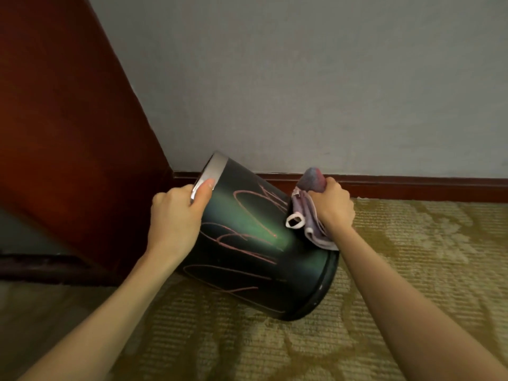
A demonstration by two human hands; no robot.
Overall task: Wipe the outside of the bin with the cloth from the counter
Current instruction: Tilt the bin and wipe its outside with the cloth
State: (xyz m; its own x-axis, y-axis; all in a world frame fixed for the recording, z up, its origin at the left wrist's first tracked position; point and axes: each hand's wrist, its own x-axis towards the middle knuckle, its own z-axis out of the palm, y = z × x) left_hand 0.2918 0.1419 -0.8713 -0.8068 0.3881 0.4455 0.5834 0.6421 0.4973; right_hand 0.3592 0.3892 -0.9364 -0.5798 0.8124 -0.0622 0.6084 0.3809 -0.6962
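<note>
Hands (176, 215) (334, 206) on tilted bin (247, 251), cloth (303, 206)

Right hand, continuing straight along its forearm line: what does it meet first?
Likely the dark red baseboard at the foot of the wall, just beyond the right hand and the cloth it grips. The tilted bin lies to its side, not ahead. Depth is unclear.

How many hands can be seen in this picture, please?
2. The left hand grips the tilted bin at its top edge. The right hand holds the cloth at the bin's far side, near the wall. None seems hidden.
</note>
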